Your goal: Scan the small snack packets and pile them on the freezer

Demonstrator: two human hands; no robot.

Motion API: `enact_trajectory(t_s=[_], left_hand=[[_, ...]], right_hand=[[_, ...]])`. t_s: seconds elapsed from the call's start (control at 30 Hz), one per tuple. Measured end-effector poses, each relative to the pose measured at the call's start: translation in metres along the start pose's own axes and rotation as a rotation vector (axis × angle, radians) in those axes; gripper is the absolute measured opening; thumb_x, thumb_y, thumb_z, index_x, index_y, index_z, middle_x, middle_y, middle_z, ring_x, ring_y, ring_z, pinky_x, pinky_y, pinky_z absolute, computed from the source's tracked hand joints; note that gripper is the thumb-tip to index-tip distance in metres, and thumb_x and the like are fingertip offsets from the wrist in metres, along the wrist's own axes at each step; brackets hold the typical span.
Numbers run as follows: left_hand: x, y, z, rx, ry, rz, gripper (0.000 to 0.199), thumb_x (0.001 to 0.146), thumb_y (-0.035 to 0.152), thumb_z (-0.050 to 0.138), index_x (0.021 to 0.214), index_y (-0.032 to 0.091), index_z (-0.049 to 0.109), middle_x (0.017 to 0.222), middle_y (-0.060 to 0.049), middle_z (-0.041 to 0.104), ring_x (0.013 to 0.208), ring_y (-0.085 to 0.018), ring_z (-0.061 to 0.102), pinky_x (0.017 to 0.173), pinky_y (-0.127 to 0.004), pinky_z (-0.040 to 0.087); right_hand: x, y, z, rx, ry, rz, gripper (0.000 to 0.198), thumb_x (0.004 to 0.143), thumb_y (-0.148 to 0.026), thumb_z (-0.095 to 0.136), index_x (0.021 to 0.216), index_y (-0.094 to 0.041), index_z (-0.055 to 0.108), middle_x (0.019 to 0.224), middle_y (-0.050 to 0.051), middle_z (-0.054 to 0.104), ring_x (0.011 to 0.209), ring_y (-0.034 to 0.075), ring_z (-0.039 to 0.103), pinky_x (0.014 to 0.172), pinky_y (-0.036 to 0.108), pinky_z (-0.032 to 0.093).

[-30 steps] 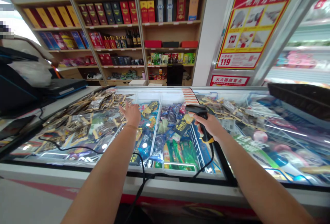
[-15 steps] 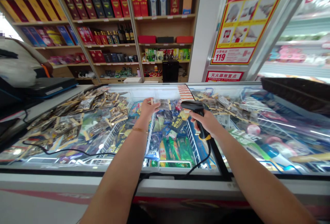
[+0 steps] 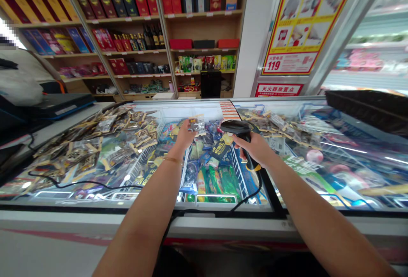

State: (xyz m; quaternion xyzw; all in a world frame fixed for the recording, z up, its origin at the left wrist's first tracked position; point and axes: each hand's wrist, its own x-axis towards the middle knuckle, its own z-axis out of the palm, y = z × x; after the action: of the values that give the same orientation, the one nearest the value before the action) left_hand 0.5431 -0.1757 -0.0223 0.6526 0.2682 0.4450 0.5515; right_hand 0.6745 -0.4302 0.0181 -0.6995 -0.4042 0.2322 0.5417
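Observation:
My left hand [image 3: 185, 135] is closed on a small clear snack packet [image 3: 197, 124] with tan edges, held up over the freezer. In my right hand [image 3: 254, 146] is a black barcode scanner [image 3: 236, 127], my fingers wrapped round its handle and its head turned left toward the packet. The scanner's black cable [image 3: 259, 187] drops from the handle and runs along the freezer's front edge. Below both hands, a white wire basket [image 3: 236, 166] holds ice-cream packs in green [image 3: 216, 181], blue and black wrappers. The fingertips of my left hand are partly hidden behind the packet.
Many similar snack packets [image 3: 86, 153] lie heaped on the freezer's left glass, and more [image 3: 283, 126] lie at right. A black tray [image 3: 366, 109] sits at the far right. Shelves with boxes [image 3: 140, 0] stand behind. At far left is a dark device [image 3: 66, 103].
The packet in my left hand has tilted upright and turned its face more toward me. My right hand keeps the scanner in nearly the same place. The view has shifted slightly.

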Motion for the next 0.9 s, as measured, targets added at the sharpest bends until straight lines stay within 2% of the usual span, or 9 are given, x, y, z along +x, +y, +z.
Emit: enact_trajectory(t_s=[0.1,0.2,0.3,0.6,0.9], left_hand=[[-0.001,-0.004,-0.001,0.019,-0.006,-0.007,0.044,0.056,0.013,0.077,0.098,0.020,0.066,0.089,-0.004,0.073,0.088,-0.022,0.070,0.081,-0.035,0.057],[-0.002,-0.004,-0.001,-0.140,-0.049,-0.085,0.044,0.058,0.027,0.082,0.098,0.019,0.065,0.091,-0.005,0.075,0.089,-0.023,0.071,0.079,-0.038,0.059],[-0.003,-0.002,-0.001,-0.251,-0.062,-0.139,0.049,0.056,0.033,0.085,0.098,0.019,0.064,0.093,-0.004,0.076,0.091,-0.023,0.072,0.082,-0.040,0.060],[0.000,-0.007,0.000,-0.262,-0.018,-0.160,0.043,0.060,0.028,0.082,0.097,0.019,0.062,0.088,-0.002,0.075,0.084,-0.020,0.072,0.083,-0.041,0.060],[0.000,-0.008,-0.001,-0.274,-0.034,-0.154,0.045,0.061,0.026,0.082,0.100,0.019,0.062,0.089,-0.003,0.074,0.084,-0.019,0.071,0.086,-0.043,0.059]], right_hand=[[-0.001,0.001,0.002,-0.014,-0.012,0.002,0.032,0.084,-0.049,0.069,0.079,-0.019,0.060,0.057,0.002,0.066,0.036,0.013,0.055,0.041,0.024,0.043],[-0.001,0.002,0.003,-0.037,-0.038,0.004,0.034,0.084,-0.050,0.069,0.073,-0.020,0.057,0.048,0.001,0.061,0.037,0.014,0.055,0.043,0.025,0.044],[-0.002,0.001,0.003,-0.026,-0.040,0.000,0.034,0.082,-0.050,0.071,0.071,-0.021,0.057,0.047,0.001,0.061,0.037,0.015,0.056,0.043,0.025,0.045],[-0.010,-0.014,0.006,-0.108,-0.037,-0.011,0.029,0.081,-0.043,0.072,0.070,-0.022,0.056,0.048,0.001,0.061,0.036,0.015,0.055,0.044,0.027,0.044],[-0.010,-0.013,0.005,-0.101,-0.042,-0.025,0.030,0.080,-0.042,0.074,0.067,-0.023,0.055,0.044,0.001,0.059,0.035,0.016,0.053,0.045,0.027,0.044]])
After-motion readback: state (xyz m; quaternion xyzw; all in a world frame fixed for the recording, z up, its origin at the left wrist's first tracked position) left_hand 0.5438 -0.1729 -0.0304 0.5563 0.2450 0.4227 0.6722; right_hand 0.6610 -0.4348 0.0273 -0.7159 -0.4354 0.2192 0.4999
